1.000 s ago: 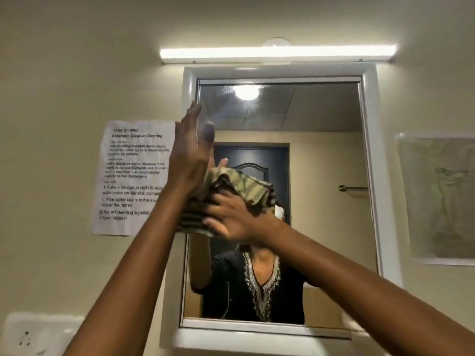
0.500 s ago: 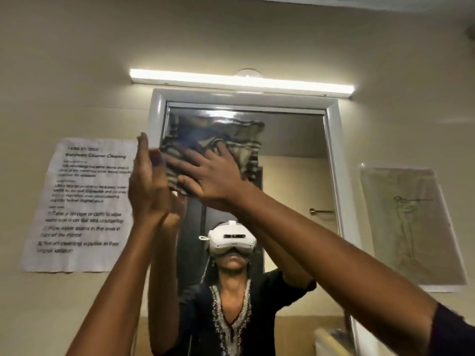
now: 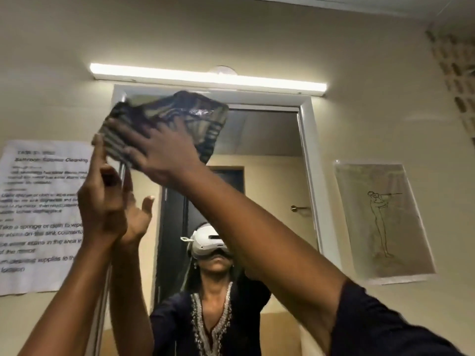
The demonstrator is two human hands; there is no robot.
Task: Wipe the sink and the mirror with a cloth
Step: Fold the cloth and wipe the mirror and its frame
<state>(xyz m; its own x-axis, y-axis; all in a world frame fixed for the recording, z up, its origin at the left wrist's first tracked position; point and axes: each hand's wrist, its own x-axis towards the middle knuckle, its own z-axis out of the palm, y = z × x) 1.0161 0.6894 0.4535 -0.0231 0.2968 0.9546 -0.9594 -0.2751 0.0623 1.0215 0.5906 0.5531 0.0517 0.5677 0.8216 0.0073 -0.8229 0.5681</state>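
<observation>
nearest the camera, right forearm crosses the view from the lower right corner up toward centre, dark sleeve point(image 3: 380, 327) at the elbow. right hand point(image 3: 164, 152) lies flat, fingers spread wide, pressing the cloth point(image 3: 180, 116) against the upper left corner of the mirror point(image 3: 270, 150). cloth is striped, dark and olive, blurred; it covers that corner of the glass and overlaps the white frame point(image 3: 312, 163) at the top. left hand point(image 3: 102, 201) is raised at the mirror's left edge, fingers straight and close together, fingertips touching the cloth's lower left edge; holding nothing. arms and cloth block the left part of the glass.

reflection: person in dark embroidered top, white headset point(image 3: 208, 240), dark door point(image 3: 174, 227) behind, a metal rail on the far wall.

wall, left of mirror: printed sheet point(image 3: 43, 214), heading reads "bathroom counter cleaning"; lines partly legible: "take a sponge or cloth to wipe", "on the sink countertop", "of the mirror". rest too blurred. wall, right of mirror: line drawing point(image 3: 383, 222) of a standing figure. above the frame: lit tube light point(image 3: 205, 78). sink out of view.
</observation>
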